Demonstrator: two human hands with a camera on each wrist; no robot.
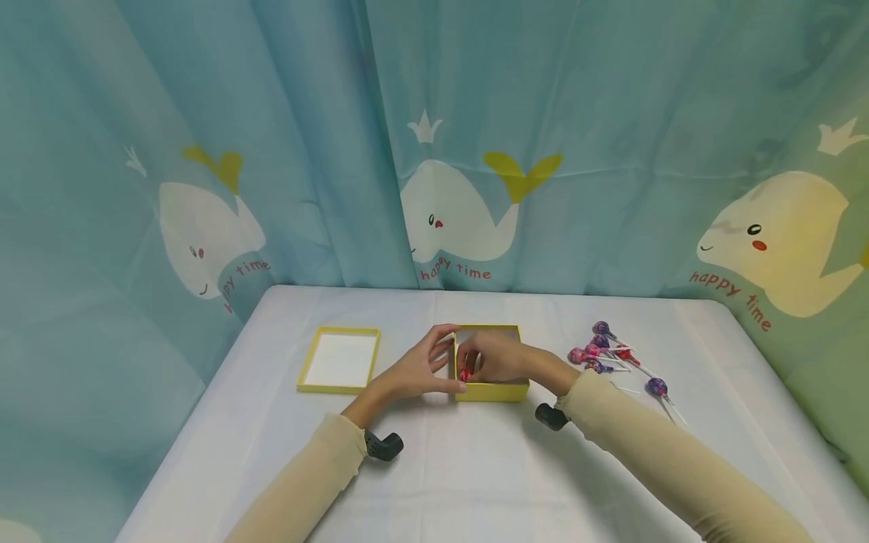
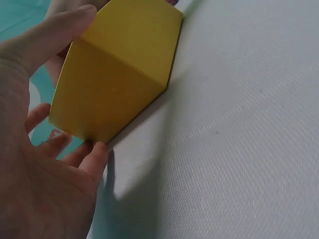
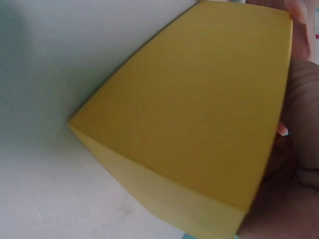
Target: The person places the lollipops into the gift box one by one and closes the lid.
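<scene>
a: the left hand is spreading its thumb and fingers wide, gripping the left end of the deep yellow, smooth, sharp-cornered box!

b: and the right hand is dipping inside, narrow at the fingertips, pinching a shiny red, rounded candy near the box's left wall; its stick is hiding from us.

a: a shallow, yellow-edged, white-lined rectangular lid is lying flat to the left.

b: over right, round purple, pink and red lollipops in crinkly, glossy wrappers are clustering, thin white sticks crossing, one purple lollipop sitting nearer.

a: everything is resting on finely woven white cloth.
</scene>
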